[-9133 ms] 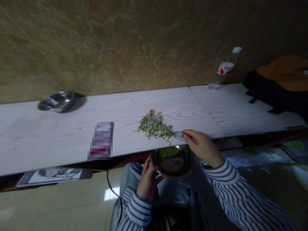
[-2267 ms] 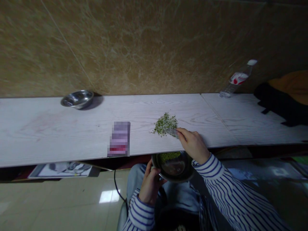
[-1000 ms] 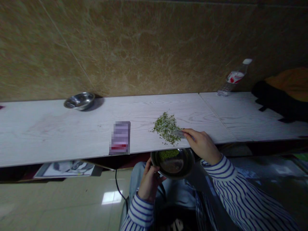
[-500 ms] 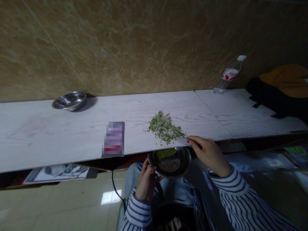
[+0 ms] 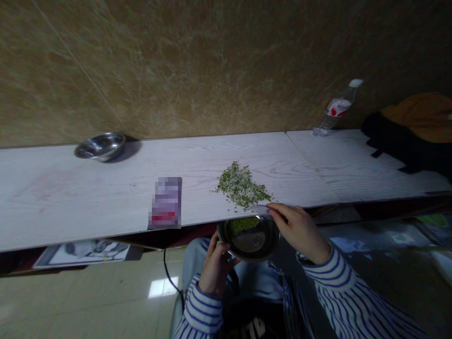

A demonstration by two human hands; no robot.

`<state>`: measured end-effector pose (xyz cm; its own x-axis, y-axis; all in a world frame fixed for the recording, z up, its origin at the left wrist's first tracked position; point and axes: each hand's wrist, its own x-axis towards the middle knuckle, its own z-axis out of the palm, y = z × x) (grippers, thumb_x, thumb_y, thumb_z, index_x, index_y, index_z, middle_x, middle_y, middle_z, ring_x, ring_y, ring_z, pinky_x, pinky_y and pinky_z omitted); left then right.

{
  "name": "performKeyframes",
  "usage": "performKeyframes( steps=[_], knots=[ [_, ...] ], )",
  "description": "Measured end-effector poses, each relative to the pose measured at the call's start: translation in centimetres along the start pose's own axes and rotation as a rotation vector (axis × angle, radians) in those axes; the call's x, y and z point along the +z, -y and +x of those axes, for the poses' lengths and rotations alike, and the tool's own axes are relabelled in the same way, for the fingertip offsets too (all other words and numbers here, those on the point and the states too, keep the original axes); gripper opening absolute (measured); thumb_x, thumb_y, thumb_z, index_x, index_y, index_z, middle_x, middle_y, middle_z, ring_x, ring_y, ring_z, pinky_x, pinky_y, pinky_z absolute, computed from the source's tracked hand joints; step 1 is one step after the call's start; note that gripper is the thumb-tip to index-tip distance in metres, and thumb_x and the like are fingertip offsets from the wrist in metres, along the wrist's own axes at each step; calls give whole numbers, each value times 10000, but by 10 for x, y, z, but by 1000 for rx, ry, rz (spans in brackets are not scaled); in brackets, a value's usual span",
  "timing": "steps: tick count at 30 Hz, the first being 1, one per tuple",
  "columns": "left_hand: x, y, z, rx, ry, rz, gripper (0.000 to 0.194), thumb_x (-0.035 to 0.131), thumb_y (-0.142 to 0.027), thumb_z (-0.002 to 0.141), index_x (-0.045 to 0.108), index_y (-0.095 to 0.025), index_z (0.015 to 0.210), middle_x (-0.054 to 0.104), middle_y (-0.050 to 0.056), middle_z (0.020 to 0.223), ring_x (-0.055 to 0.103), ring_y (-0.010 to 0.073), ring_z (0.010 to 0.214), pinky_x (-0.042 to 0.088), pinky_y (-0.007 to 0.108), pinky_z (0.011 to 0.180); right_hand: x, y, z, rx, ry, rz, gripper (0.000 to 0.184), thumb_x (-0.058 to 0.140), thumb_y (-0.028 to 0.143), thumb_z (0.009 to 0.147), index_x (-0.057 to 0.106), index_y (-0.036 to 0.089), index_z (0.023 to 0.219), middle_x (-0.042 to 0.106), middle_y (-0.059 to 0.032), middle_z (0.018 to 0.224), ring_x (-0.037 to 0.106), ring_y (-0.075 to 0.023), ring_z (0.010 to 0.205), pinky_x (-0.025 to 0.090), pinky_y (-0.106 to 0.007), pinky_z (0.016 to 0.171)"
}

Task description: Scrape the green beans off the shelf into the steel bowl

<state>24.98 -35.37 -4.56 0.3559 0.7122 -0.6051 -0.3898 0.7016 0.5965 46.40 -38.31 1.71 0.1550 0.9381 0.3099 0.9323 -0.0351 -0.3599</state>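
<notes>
My left hand (image 5: 216,268) grips the rim of a steel bowl (image 5: 249,252) from the left, holding it above my lap under the table's front edge. Inside the bowl lies a heap of small green beans (image 5: 243,225), like mung beans. My right hand (image 5: 300,230) is closed on a pale, thin spoon (image 5: 258,207), its tip flat by the table edge above the bowl. Just beyond the spoon, more green beans mixed with fine white grains (image 5: 242,184) spread in a loose pile on the table.
A second steel bowl (image 5: 100,147) stands tilted-looking at the back left of the white wooden table (image 5: 45,197). A blurred-out phone-shaped object (image 5: 165,202) lies near the front edge. A plastic bottle (image 5: 337,108) and a black and tan bag or garment (image 5: 413,127) are at the right.
My right hand has moved a little left and toward me with the spoon, along the table edge. My left hand and the bowl stay in place.
</notes>
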Motion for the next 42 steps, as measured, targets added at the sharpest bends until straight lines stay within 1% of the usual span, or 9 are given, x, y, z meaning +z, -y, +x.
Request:
performKeyframes(
  steps=[5, 12, 15, 19, 22, 27, 35, 42],
  knots=[
    [1, 0, 0, -14, -10, -10, 505, 627, -217, 681, 514, -280, 1169, 618, 49, 1029, 593, 188, 788, 490, 309, 628, 3, 5, 0, -9, -8, 12, 251, 453, 247, 916, 646, 220, 1074, 718, -35, 1012, 672, -195, 877, 503, -341, 818],
    [2, 1, 1, -19, 3, -12, 495, 626, -220, 678, 526, -302, 1156, 624, 35, 1019, 599, 195, 799, 490, 319, 643, 3, 2, 3, -14, 11, 17, 262, 444, 241, 918, 642, 220, 1088, 713, -34, 1034, 670, -196, 888, 503, -354, 826],
    [1, 2, 2, -19, 5, -12, 469, 620, -221, 689, 540, -311, 1143, 624, 36, 1003, 595, 189, 782, 488, 313, 639, 3, 0, 4, 1, 2, -1, 266, 446, 246, 915, 646, 212, 1087, 715, -44, 1024, 674, -206, 874, 511, -361, 814],
    [0, 3, 2, -11, -1, -5, 437, 614, -230, 688, 556, -325, 1111, 630, 28, 1017, 603, 203, 813, 491, 317, 645, 2, -2, 5, 4, -20, -12, 276, 441, 255, 910, 653, 220, 1082, 718, -47, 1013, 679, -206, 862, 521, -353, 795],
    [-1, 1, 2, -8, -16, 4, 473, 620, -230, 679, 543, -308, 1138, 631, 37, 1028, 605, 206, 818, 489, 313, 641, 4, -1, 6, -1, -25, -10, 272, 445, 258, 908, 652, 223, 1080, 717, -42, 1021, 677, -205, 877, 518, -346, 801],
    [-1, -1, 0, 0, -9, 12, 535, 616, -215, 686, 503, -265, 1207, 635, 47, 1015, 605, 195, 814, 492, 321, 653, 6, 4, 8, -12, 0, 9, 258, 452, 237, 911, 645, 227, 1080, 715, -34, 1026, 675, -202, 874, 505, -343, 818],
    [-2, -1, 0, 1, -2, -17, 458, 604, -194, 698, 531, -276, 1143, 633, 21, 974, 591, 168, 768, 497, 320, 648, 9, 6, 8, -24, -5, 5, 269, 449, 235, 903, 651, 233, 1081, 717, -35, 1019, 677, -197, 863, 512, -341, 798],
    [0, -5, -3, -12, -17, -12, 511, 606, -186, 686, 504, -252, 1183, 631, 29, 958, 587, 164, 736, 490, 318, 636, 8, 7, 9, -29, 5, 20, 265, 446, 250, 912, 645, 232, 1086, 716, -30, 1024, 673, -198, 874, 503, -352, 818]
  ],
)
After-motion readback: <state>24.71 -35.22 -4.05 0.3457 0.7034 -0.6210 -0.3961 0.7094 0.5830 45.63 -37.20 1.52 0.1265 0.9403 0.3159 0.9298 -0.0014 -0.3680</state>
